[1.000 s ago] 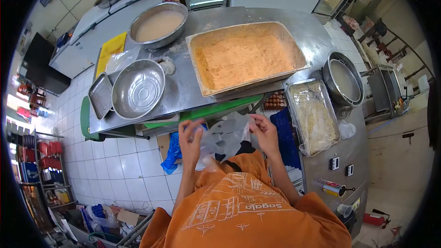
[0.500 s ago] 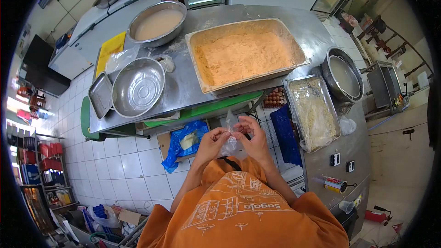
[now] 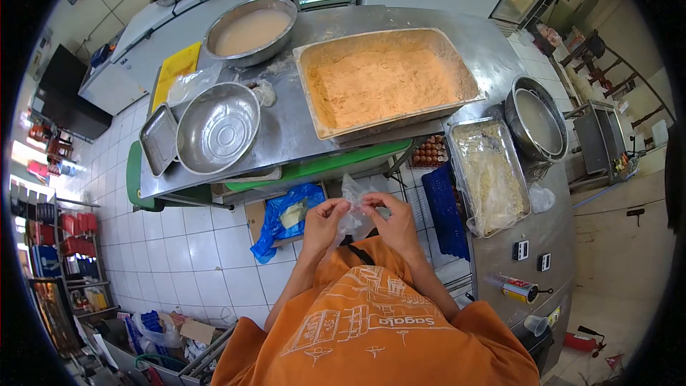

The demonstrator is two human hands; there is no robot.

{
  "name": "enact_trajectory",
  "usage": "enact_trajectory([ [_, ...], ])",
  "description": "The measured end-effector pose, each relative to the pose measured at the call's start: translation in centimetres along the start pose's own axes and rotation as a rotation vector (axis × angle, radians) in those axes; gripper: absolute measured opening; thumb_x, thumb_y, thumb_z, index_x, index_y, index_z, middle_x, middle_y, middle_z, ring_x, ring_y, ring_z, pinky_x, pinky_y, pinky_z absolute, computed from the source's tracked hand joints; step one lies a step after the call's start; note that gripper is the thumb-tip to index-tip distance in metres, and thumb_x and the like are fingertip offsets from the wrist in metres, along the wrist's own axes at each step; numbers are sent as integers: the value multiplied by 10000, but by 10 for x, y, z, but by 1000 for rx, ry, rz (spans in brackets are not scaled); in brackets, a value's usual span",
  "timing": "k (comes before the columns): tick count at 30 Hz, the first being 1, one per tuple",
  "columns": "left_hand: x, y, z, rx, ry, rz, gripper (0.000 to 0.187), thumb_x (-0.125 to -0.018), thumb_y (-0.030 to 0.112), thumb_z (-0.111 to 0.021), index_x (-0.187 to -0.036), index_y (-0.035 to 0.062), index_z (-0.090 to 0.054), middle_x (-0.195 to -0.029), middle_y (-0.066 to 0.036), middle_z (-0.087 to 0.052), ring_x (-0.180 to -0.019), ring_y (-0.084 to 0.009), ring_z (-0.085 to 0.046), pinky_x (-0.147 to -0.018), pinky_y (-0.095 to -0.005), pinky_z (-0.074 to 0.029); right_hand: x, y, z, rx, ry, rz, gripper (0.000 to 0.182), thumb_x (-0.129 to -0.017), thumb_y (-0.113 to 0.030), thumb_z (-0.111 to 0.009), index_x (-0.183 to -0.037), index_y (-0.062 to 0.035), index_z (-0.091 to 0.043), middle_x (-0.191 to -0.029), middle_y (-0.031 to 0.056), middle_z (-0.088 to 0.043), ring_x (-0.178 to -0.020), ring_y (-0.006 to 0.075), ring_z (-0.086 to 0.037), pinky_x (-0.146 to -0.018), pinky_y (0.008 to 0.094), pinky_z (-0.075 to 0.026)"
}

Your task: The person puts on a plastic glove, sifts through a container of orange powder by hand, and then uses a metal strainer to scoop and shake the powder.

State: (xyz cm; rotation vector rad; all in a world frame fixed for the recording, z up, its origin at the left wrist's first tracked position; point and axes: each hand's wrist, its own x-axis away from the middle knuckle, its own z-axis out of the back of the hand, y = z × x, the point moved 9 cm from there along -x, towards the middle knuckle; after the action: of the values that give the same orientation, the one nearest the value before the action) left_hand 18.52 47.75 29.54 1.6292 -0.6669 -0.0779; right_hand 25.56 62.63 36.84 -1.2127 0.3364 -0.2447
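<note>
"while left hand (image 3: 323,224) and right hand (image 3: 394,221) pinch the plastic bag (image 3: 354,224), grips closed, what's around?"

"it's near the shirt (image 3: 389,314); blue crate (image 3: 444,219) to its right, powder pan (image 3: 400,123) beyond, on the worktop (image 3: 282,127)."

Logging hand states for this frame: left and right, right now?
Left hand: fingers pinched on clear plastic bag.
Right hand: fingers pinched on same bag.

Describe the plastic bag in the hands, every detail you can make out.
The plastic bag is thin, whitish and see-through, crumpled and gathered in the middle. The fingertips of the left hand and right hand pinch it there from either side. One part sticks out past the fingers; the rest spreads toward the orange shirt. Whether it is knotted, I cannot tell.
</note>
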Motion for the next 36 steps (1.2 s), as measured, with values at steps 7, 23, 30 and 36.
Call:
enact_trajectory([
  [7, 8, 2, -9, -37, -12, -27, 197, -766, -3, -784, -814, 45, -599, -800, -1, -630, -760, -65, -586, -694, -203, -492, -1, -7, 1, -39, 20, -55, 256, -827, -79, -729, -1056, 0, -645, -896, 110, -692, -798, 182, -674, -711, 290, -523],
  [23, 35, 68, -15, -559, 296, -667, 165, -800, -12, -696, -955, 44, -693, -774, -43, -551, -670, -155, -541, -598, -252, -422, 28, -66, 23, 279, 125, 277, 170, -814, 49, -634, -975, -2, -648, -1001, 148, -643, -851, 252, -654, -684, 285, -517],
  [30, 63, 87, -69, -688, 35, -736, 351, -773, -62, -664, -1065, 129, -709, -884, -55, -560, -630, -196, -578, -536, -299, -472, 39, 22, 7, 132, -90, -195, 168, -916, 16, -562, -1077, 5, -611, -1013, 161, -666, -814, 250, -673, -688, 333, -530],
  [36, 65, 64, -72, -663, 39, -782, 223, -812, 34, -690, -1028, 89, -680, -924, -41, -617, -673, -194, -647, -525, -304, -493, 39, 58, 20, -690, 377, -376, 382, -901, 41, -562, -1279, 9, -516, -1160, 132, -644, -954, 220, -653, -765, 317, -529],
])
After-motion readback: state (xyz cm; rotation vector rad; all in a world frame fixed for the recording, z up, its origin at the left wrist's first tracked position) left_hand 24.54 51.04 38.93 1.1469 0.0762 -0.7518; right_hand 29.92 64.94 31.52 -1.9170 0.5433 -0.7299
